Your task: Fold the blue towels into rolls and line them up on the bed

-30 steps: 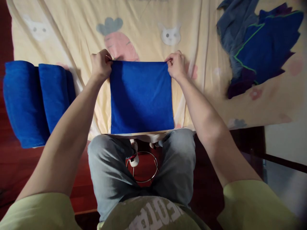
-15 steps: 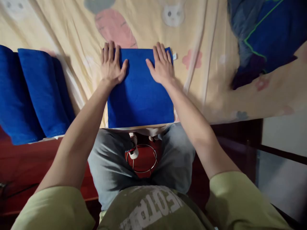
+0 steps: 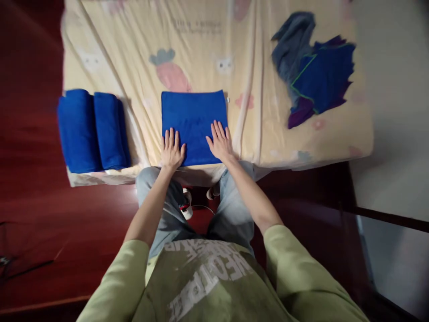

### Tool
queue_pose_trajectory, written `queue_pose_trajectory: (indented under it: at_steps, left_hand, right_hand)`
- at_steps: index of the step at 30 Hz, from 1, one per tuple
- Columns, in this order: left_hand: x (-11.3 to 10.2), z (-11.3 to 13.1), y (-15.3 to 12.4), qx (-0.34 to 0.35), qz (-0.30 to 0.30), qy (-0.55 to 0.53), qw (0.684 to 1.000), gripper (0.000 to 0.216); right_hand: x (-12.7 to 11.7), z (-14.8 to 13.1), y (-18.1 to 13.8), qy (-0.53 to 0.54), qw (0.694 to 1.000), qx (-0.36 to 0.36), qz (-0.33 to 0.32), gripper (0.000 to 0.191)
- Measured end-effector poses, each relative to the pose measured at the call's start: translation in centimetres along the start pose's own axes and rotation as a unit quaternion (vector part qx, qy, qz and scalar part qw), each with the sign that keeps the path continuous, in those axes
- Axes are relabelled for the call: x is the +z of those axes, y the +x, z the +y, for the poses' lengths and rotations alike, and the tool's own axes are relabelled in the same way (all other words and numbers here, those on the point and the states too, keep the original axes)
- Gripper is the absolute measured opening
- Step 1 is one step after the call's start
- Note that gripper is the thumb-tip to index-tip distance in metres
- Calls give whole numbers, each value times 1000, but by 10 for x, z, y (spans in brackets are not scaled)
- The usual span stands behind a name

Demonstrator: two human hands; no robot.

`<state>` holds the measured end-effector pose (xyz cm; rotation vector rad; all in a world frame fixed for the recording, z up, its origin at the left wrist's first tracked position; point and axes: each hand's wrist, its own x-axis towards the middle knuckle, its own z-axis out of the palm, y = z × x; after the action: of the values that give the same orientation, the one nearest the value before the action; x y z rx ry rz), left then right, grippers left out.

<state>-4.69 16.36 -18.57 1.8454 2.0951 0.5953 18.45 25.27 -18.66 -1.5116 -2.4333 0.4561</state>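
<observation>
A flat blue towel [image 3: 194, 112] lies spread in front of me, close to the near edge of the cloth-covered table. My left hand [image 3: 172, 151] rests palm down on its near left corner, fingers stretched out. On its near right part lies my right hand [image 3: 220, 141], also flat with the fingers apart. Neither hand grips anything. A small white tag [image 3: 228, 100] sticks out at the towel's right edge. Faint darker marks show on the towel's middle.
Folded blue towels [image 3: 112, 132] lie at the table's left end. A loose heap of blue, grey and purple cloths [image 3: 323, 76] sits at the right. The table's cream cover [image 3: 268, 147] has long creases. Cables [image 3: 27, 268] lie at the lower left.
Both hands have slid toward me over the towel, from its far corners to its near part, staying flat. My view has drawn back and shows more of the table.
</observation>
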Motion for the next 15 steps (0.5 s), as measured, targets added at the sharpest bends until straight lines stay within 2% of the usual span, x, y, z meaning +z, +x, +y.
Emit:
queue_pose_trajectory:
  at_steps: [3, 5, 7, 10, 12, 15]
  left_hand:
    - [-13, 4, -28, -73, -4, 60, 996, 76]
    - [-20, 14, -57, -79, -23, 84, 993, 74]
    - [-21, 24, -98, -60, -42, 94, 993, 73]
    - [-10, 38, -168, -29, -65, 84, 994, 66]
    - [3, 49, -212, 12, -129, 57, 990, 60]
    - [27, 72, -262, 79, -280, -8, 957, 45]
  right_hand:
    - [-5, 5, -22, -35, 997, 70, 15, 67]
    - [-12, 3, -42, -40, 995, 87, -5, 64]
    - [-21, 3, -67, -30, 997, 76, -12, 61]
    - [-33, 9, -104, 12, 1000, 14, 21, 53]
    - [-40, 13, -125, 39, 998, -25, 47, 50]
    - [-47, 14, -148, 49, 995, -60, 59, 49]
